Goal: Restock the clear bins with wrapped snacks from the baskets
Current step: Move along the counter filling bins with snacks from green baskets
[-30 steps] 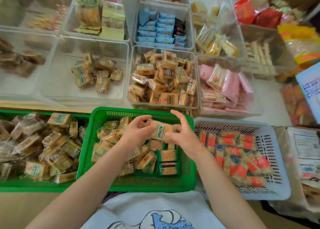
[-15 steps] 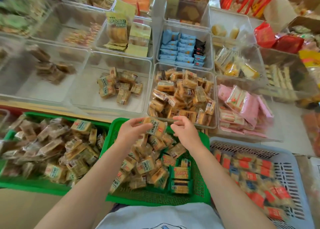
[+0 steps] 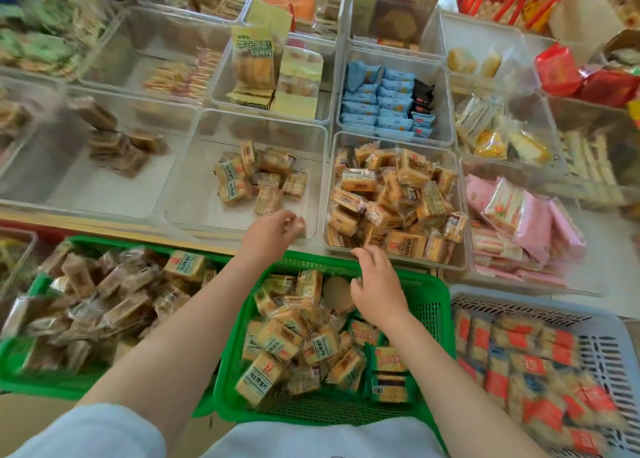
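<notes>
My left hand [image 3: 272,233] pinches a wrapped snack [image 3: 300,226] at its fingertips, just over the front wall of a clear bin [image 3: 194,173]. That bin holds a small pile of the same green-labelled snacks [image 3: 258,177]. Over the far part of the middle green basket [image 3: 437,286] hovers my right hand [image 3: 379,286], fingers loosely curled, with nothing seen in it. Below it the basket is heaped with green-labelled snacks [image 3: 277,346] and a few orange-labelled ones [image 3: 389,360].
Right of the target bin stands a clear bin [image 3: 462,263] nearly full of orange-labelled snacks. Another green basket [image 3: 20,366] of brown snacks is at the left, a grey basket [image 3: 609,333] of red-labelled ones at the right. More clear bins fill the back rows.
Both hands held one snack over the basket. My left hand has carried it forward to the clear bin's front edge; my right hand let go and dropped back over the basket.
</notes>
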Demonstrator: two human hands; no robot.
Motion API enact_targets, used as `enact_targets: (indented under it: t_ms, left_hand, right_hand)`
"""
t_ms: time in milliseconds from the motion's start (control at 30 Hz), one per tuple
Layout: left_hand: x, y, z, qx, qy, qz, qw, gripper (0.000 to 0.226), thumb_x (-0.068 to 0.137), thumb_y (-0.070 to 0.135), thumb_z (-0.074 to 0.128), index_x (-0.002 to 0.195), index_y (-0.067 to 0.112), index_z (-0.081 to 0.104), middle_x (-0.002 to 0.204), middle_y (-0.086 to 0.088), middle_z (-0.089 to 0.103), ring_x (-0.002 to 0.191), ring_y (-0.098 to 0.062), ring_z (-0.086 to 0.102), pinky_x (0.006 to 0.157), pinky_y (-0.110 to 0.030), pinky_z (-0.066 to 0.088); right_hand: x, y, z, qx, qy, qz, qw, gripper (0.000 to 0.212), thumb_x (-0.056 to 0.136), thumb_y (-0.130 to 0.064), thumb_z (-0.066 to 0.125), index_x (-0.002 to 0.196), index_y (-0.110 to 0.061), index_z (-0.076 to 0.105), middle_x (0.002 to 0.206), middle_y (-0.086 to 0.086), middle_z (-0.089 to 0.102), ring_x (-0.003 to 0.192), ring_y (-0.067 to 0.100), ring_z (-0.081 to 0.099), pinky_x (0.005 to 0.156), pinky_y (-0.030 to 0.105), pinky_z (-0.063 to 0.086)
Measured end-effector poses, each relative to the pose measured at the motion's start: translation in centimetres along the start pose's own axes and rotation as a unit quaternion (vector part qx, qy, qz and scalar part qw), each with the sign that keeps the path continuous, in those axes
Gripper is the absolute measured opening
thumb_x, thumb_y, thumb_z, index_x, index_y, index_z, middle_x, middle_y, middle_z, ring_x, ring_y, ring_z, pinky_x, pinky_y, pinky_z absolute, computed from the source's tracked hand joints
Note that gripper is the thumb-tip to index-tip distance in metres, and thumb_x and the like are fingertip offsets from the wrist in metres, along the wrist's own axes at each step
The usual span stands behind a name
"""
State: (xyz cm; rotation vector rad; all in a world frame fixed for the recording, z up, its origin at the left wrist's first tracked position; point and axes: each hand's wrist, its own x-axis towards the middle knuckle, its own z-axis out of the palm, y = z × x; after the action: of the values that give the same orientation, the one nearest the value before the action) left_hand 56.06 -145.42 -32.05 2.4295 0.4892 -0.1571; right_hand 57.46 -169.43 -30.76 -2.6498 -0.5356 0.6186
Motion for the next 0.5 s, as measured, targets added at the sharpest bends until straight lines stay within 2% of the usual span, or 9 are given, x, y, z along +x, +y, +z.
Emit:
enact_targets:
  t_ms: [67, 167, 267, 333, 433, 500]
  left_hand:
    - [0.1, -0.5, 0.9, 0.065, -0.024, 0.012, 0.997, 0.041, 0.101, 0.048, 0.046, 0.124, 0.020, 0.065, 0.114, 0.002, 0.071, 0.098, -0.019, 0.065, 0.093, -0.039, 0.049]
    - [-0.1, -1.0, 1.5, 0.130, -0.038, 0.036, 0.990, 0.049, 0.102, 0.050, 0.031, 0.107, 0.023, 0.071, 0.102, 0.004, 0.073, 0.092, -0.017, 0.064, 0.096, -0.040, 0.041]
    - [-0.4, -1.0, 1.6, 0.129, -0.032, 0.040, 0.990, 0.046, 0.103, 0.047, 0.036, 0.108, 0.020, 0.072, 0.104, 0.002, 0.073, 0.094, -0.019, 0.063, 0.093, -0.038, 0.038]
    - [-1.1, -0.7, 1.5, 0.119, -0.026, 0.043, 0.992, 0.042, 0.103, 0.044, 0.039, 0.112, 0.020, 0.072, 0.107, 0.002, 0.074, 0.099, -0.021, 0.063, 0.098, -0.039, 0.036]
    - [-3.2, -0.5, 1.8, 0.106, 0.037, 0.077, 0.991, 0.035, 0.101, 0.037, 0.049, 0.128, 0.022, 0.064, 0.129, -0.002, 0.065, 0.125, -0.024, 0.055, 0.118, -0.046, 0.022]
    - [-5.5, -0.5, 2.2, 0.090, 0.097, 0.094, 0.987, 0.037, 0.096, 0.030, 0.058, 0.131, 0.019, 0.061, 0.138, -0.007, 0.057, 0.133, -0.028, 0.047, 0.119, -0.049, 0.022]
  right_hand:
    - [0.1, 0.1, 0.0, 0.002, -0.007, 0.003, 1.000, 0.058, 0.099, -0.015, 0.049, 0.154, -0.019, 0.032, 0.164, 0.005, 0.020, 0.154, 0.022, 0.012, 0.124, 0.044, 0.023]
    - [0.0, 0.2, 0.1, -0.003, -0.010, 0.001, 1.000, 0.059, 0.100, -0.016, 0.048, 0.155, -0.020, 0.029, 0.165, 0.004, 0.016, 0.155, 0.021, 0.008, 0.123, 0.045, 0.024]
    - [0.0, 0.2, -0.2, -0.005, -0.014, -0.005, 1.000, 0.057, 0.100, -0.017, 0.049, 0.154, -0.019, 0.031, 0.166, 0.004, 0.015, 0.155, 0.021, 0.006, 0.123, 0.044, 0.024]
    - [-0.2, 0.1, -0.4, -0.008, -0.013, -0.004, 1.000, 0.056, 0.100, -0.016, 0.049, 0.153, -0.016, 0.033, 0.165, 0.007, 0.017, 0.155, 0.022, 0.007, 0.124, 0.044, 0.021]
    - [-1.0, -0.5, 0.3, -0.049, 0.063, -0.033, 0.996, 0.048, 0.098, -0.012, 0.051, 0.146, -0.010, 0.044, 0.157, 0.012, 0.033, 0.151, 0.027, 0.022, 0.121, 0.044, 0.026]
    - [-1.6, -1.7, 1.5, -0.038, 0.053, -0.057, 0.996, 0.037, 0.098, -0.013, 0.052, 0.135, -0.011, 0.054, 0.142, 0.007, 0.048, 0.134, 0.023, 0.044, 0.111, 0.040, 0.038]
